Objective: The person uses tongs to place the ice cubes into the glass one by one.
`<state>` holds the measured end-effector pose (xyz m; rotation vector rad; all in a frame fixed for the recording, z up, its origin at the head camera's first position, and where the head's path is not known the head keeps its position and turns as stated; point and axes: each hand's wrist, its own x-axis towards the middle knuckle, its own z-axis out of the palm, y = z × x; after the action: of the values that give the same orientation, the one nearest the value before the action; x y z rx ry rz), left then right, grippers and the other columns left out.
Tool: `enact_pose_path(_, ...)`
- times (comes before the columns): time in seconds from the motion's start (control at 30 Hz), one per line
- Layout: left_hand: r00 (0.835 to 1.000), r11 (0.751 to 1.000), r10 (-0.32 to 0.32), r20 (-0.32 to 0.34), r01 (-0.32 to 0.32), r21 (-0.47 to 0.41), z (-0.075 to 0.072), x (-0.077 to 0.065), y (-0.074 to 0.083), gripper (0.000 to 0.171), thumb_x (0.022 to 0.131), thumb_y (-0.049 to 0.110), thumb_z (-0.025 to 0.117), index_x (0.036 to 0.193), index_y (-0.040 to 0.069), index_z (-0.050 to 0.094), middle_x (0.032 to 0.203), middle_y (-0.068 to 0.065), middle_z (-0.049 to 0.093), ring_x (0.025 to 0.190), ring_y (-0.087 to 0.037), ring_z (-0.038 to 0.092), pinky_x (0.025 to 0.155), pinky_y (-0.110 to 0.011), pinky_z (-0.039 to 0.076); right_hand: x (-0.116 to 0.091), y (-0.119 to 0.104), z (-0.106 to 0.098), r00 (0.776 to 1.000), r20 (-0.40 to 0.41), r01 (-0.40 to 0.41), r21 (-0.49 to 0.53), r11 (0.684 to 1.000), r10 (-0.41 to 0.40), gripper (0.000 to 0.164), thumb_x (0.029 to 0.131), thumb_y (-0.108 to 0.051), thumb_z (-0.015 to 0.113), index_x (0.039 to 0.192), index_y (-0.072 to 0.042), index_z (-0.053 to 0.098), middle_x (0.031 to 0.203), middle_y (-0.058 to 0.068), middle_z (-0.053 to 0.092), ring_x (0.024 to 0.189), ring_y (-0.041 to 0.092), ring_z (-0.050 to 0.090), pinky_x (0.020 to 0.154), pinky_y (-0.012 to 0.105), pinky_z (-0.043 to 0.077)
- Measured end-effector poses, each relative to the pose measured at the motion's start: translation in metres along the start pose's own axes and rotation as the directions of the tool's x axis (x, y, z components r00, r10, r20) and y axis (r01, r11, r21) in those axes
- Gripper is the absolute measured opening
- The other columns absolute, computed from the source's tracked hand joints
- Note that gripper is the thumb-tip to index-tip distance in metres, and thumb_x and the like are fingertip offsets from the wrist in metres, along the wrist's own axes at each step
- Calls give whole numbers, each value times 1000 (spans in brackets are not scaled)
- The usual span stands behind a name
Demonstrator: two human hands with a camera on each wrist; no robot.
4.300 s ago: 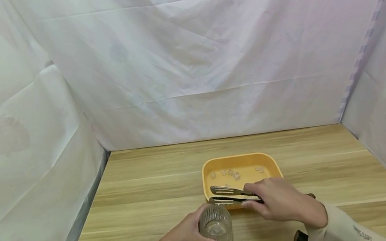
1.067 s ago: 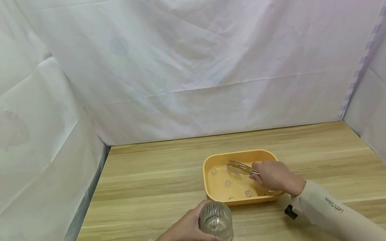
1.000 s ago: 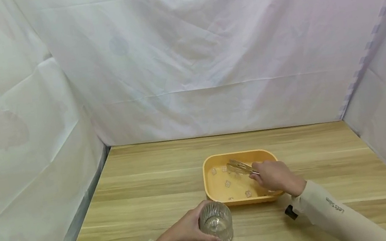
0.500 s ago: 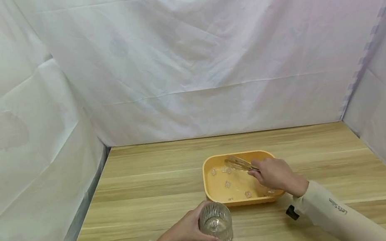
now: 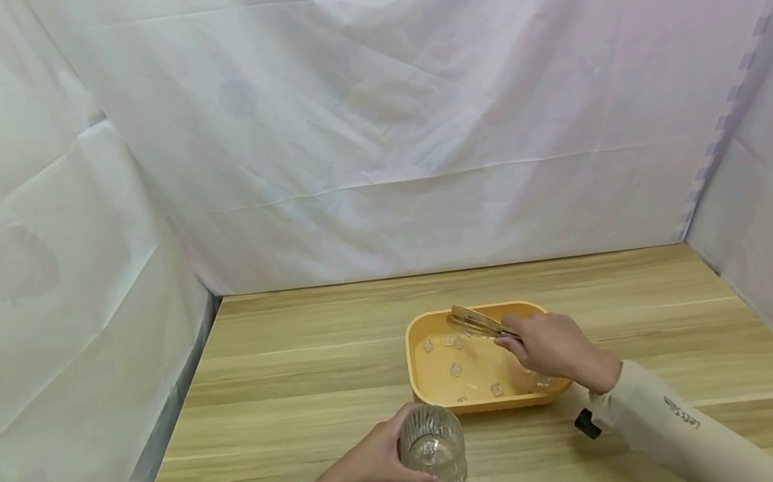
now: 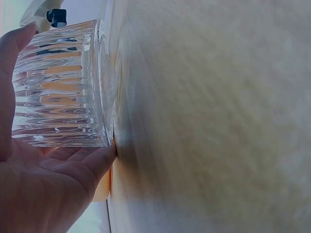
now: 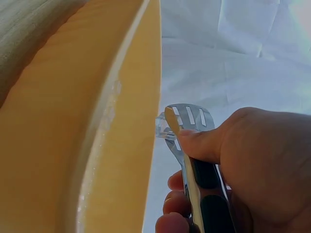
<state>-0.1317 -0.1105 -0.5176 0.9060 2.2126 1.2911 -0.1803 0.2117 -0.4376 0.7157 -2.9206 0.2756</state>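
Note:
My left hand (image 5: pixel 371 458) grips a clear ribbed glass (image 5: pixel 433 454) standing on the table, thumb along its near side. Fingers and thumb wrap round its wall in the left wrist view. My right hand (image 5: pixel 551 346) holds metal slotted tongs (image 5: pixel 477 322) over the back of a yellow-orange tray (image 5: pixel 473 383). In the right wrist view, a small clear cube (image 7: pixel 161 125) is between the tongs' slotted tips, level with the tray's rim. Several more clear cubes (image 5: pixel 456 369) lie scattered on the tray's floor.
The wood-grain table (image 5: pixel 286 375) reaches back to a white cloth wall (image 5: pixel 384 224), with cloth on both sides. Black wrist mounts (image 5: pixel 587 423) stick out beneath the sleeves. The glass stands just in front of the tray's near left corner.
Over four seconds, the tongs went from near the glass down into the tray. In the last second they have risen slightly towards its back rim. The left hand and glass stayed put.

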Motion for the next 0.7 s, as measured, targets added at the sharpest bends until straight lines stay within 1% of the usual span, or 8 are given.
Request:
enact_pose_path(0.27,1000,1000,-5,7,5,-1,0,0,2,86,74,42,87,142,28,38,127,2,61,116,-14,58,100,-33,45,-2,-2,-5,1000,-21,9,-2,1000,-9,28,99,-33,60,79,-18,46,55,-8,37,43,6,32,42,24,27)
enact_pose_path(0.53,1000,1000,-10,-2,10,-2,1,-2,1,86,73,41,87,142,30,38,126,3,61,116,-13,58,99,-33,45,-3,-7,-10,999,-42,28,1,1000,-28,28,98,-33,62,79,-19,46,54,-10,35,42,5,30,42,23,25)
enact_pose_path(0.7,1000,1000,-9,-5,9,0,1,-1,1,87,73,41,87,143,29,37,126,3,61,116,-13,58,99,-32,45,-4,-9,-12,998,-57,41,-6,999,-41,28,97,-33,63,79,-19,46,54,-11,35,43,4,29,42,22,24)
